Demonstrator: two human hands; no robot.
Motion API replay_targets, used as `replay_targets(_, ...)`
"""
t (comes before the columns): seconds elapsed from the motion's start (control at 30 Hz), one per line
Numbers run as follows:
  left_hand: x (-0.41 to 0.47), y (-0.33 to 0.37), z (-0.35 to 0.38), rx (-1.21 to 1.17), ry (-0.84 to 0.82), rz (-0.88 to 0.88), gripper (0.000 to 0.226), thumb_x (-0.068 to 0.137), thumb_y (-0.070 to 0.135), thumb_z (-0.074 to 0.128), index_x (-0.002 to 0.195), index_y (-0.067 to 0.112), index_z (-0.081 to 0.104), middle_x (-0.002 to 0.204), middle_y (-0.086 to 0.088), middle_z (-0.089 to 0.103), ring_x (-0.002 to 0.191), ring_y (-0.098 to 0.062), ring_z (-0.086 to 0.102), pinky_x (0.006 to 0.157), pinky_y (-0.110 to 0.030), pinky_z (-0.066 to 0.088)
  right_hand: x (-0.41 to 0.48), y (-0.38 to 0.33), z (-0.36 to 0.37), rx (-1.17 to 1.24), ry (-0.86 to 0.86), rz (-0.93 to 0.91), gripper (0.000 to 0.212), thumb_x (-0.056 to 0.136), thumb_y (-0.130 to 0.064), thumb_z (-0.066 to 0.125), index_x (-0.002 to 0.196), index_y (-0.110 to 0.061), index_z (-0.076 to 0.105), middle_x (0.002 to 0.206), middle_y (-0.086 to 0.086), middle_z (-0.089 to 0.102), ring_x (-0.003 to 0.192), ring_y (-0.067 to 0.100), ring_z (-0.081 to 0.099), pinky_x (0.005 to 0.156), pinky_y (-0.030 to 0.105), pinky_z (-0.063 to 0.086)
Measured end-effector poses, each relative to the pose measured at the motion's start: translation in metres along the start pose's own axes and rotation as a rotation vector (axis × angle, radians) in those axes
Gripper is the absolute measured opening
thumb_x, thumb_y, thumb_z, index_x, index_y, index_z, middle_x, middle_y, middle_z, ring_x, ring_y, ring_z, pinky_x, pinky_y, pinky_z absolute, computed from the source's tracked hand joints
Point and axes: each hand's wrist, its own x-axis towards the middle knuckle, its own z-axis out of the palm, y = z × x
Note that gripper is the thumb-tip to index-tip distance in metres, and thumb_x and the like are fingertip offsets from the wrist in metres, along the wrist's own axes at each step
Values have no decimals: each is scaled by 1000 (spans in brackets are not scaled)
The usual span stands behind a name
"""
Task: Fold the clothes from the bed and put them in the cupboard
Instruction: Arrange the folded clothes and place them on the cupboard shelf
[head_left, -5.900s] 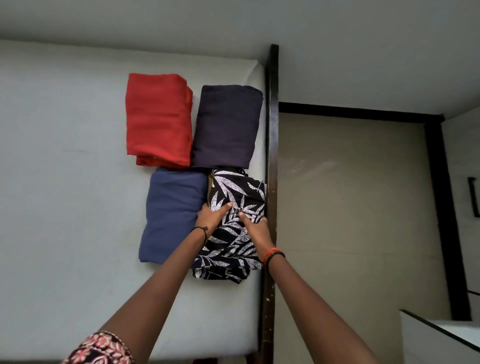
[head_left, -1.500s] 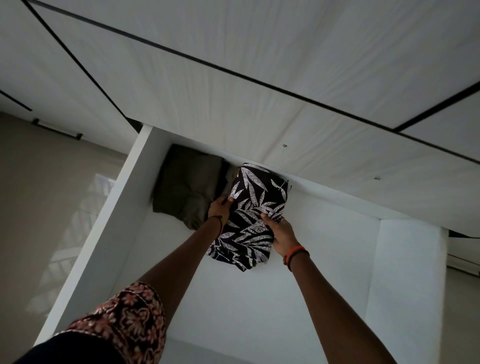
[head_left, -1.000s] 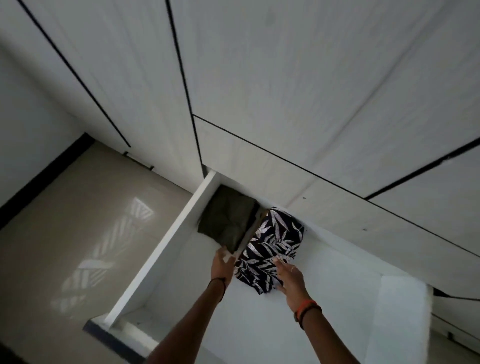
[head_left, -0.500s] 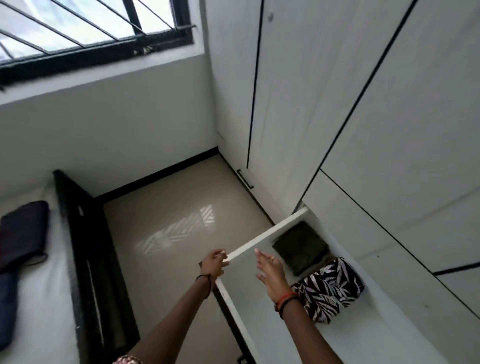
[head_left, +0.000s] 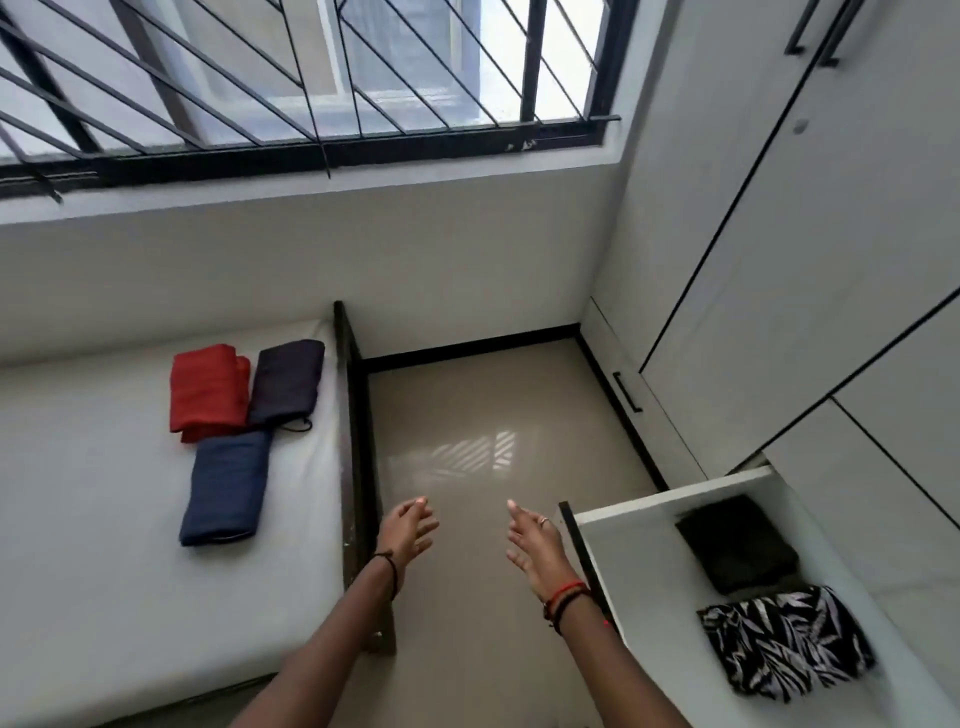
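On the head view, my left hand (head_left: 408, 535) and right hand (head_left: 535, 551) hung empty, fingers loose, over the floor (head_left: 493, 405) between the bed (head_left: 104, 545) and the open drawer (head_left: 639, 571). A red cloth (head_left: 208, 395), a purple cloth (head_left: 285, 382) and a blue cloth (head_left: 228, 488) lay folded on the bed. A leaf-print cloth (head_left: 784, 644) and a dark cloth (head_left: 735, 543) lay in the drawer.

Even daylight enters through the barred window (head_left: 291, 78). A striped glare patch sits on the glossy floor (head_left: 472, 457). Wide-angle bending curves the wardrobe (head_left: 810, 260) lines. Slight softness throughout; shadows faint.
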Motion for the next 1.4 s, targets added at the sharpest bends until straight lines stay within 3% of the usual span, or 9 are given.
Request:
replay_targets(0.2,-14,-4,-109,-84,71,-24,20,97,19,48,112,9,57,96,-5,60,80,-15,59,67,-27,44,-32,36,93,-53,-65,6,29,88,-31,65,108,-13,52,114,7,55,112,24,52,90,40,43)
replay_targets(0.37,-16,-2,-165,-147,115,-61,19,97,17,46,110,8,56,89,-4,60,78,-15,58,66,-27,44,-47,53,151,-99,-109,41,25,90,-27,64,106,-12,52,109,8,54,123,31,49,99,44,41)
replay_targets(0.5,0,3,-196,-202,120,-88,25,98,21,46,116,7,57,110,-9,60,98,-22,59,84,-34,45,-37,60,188,-189,-117,44,28,88,-29,66,107,-12,54,115,9,56,110,24,51,96,42,41)
replay_targets(0.67,30,17,-226,-216,148,-119,26,98,23,46,115,7,57,114,-10,60,101,-22,59,85,-35,45,-8,59,227,-261,-139,66,25,88,-29,66,104,-13,53,103,2,56,104,20,49,95,41,41)
replay_targets(0.9,83,52,-262,-247,224,-146,29,99,24,45,118,5,56,120,-11,60,108,-23,58,91,-37,44,42,39,291,-266,-235,111,14,91,-24,62,97,-14,53,90,4,58,81,14,54,70,30,43)
replay_targets(1.1,126,77,-285,-315,310,-139,21,98,25,46,104,9,59,112,-10,60,99,-22,58,88,-36,44,84,29,339,-247,-265,157,14,92,-17,61,97,-9,51,81,6,57,67,15,55,60,25,45)
replay_targets(1.27,164,86,-309,-368,382,-144,26,99,21,46,116,5,56,112,-12,58,108,-29,57,91,-38,43,117,34,373,-274,-256,195,19,93,-20,60,101,-6,51,82,7,57,68,15,57,58,22,51)
replay_targets(1.33,186,83,-324,-358,409,-150,30,98,20,46,120,2,55,112,-12,58,110,-29,57,89,-38,44,134,41,389,-259,-248,232,22,96,-26,55,103,-6,49,95,13,58,82,21,60,65,26,52)
replay_targets(1.4,210,77,-340,-330,465,-125,29,98,16,46,120,1,57,112,-13,60,99,-26,60,79,-34,46,150,48,404,-253,-242,265,29,98,-32,50,108,-5,48,105,17,58,94,26,59,68,27,51)
